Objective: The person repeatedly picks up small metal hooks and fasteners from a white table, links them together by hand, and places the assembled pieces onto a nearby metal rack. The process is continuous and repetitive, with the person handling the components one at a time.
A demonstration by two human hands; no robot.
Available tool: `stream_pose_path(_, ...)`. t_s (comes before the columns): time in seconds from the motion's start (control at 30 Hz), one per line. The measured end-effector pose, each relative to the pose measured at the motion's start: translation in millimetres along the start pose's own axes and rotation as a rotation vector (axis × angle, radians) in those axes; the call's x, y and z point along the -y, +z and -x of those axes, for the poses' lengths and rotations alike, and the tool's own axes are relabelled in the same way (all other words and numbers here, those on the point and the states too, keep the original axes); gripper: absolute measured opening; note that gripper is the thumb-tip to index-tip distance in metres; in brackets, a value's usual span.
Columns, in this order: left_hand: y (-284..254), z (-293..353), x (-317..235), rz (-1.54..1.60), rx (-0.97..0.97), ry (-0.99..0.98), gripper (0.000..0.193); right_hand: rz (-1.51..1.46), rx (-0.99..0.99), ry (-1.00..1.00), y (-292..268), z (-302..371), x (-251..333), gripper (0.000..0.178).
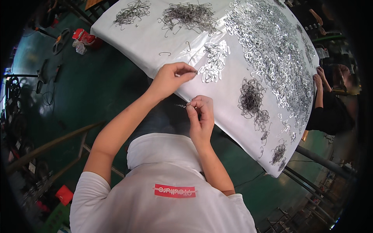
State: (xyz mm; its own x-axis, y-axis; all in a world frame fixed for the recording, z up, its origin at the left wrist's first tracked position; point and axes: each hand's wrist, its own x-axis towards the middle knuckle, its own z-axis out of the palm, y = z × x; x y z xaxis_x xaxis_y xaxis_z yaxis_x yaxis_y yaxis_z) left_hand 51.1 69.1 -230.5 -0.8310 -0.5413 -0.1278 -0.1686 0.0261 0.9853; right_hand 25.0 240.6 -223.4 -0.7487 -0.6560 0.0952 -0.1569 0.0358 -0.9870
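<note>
My left hand (pixel 171 79) is closed in a pinch at the left edge of a small pile of shiny silver metal clips (pixel 216 62). What its fingertips grip is too small to make out. Nearer to me, my right hand (pixel 202 116) pinches thumb against forefinger just off the table's near edge. A small shiny metal piece (pixel 180 105) shows as a blurred glint beside its fingertips. Two loose thin wire hooks, one a bent wire hook (pixel 164 53), lie on the white-covered table (pixel 233 99) beyond my left hand.
A large spread of silver metal hooks (pixel 272 50) covers the table's right side. Darker wire hooks lie in heaps at the back (pixel 188 17) and the right (pixel 251 97). Across the table, another person's hands (pixel 318 77) rest at the edge. A red container (pixel 82 35) stands at the far left.
</note>
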Motion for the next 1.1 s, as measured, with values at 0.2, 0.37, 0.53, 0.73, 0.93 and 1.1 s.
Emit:
stream_pose_path(0.2, -8, 55, -28, 0.123, -0.058, -0.067, 0.015, 0.06, -0.004, -0.133, 7, -6, 0, 0.004)
stream_pose_path(0.37, -8, 72, -34, -0.042, -0.1, 0.103, 0.013, 0.106, -0.006, -0.109, 10, -6, 0, 0.006)
stream_pose_path(0.53, -8, 76, -24, -0.176, -0.18, 0.333, 0.015, 0.151, 0.042, -0.095, 7, -11, -2, 0.01)
stream_pose_path(0.73, -8, 79, -15, -0.17, -0.209, 0.321, 0.015, 0.414, 0.056, -0.082, -37, -93, -15, 0.009)
stream_pose_path(0.93, -5, 82, -16, -0.176, -0.263, 0.357, 0.014, 1.032, 0.148, -0.08, -35, -197, -42, 0.018)
stream_pose_path(1.1, -5, 85, -15, -0.177, -0.269, 0.346, 0.015, 1.36, 0.373, -0.056, -25, -217, -52, 0.018)
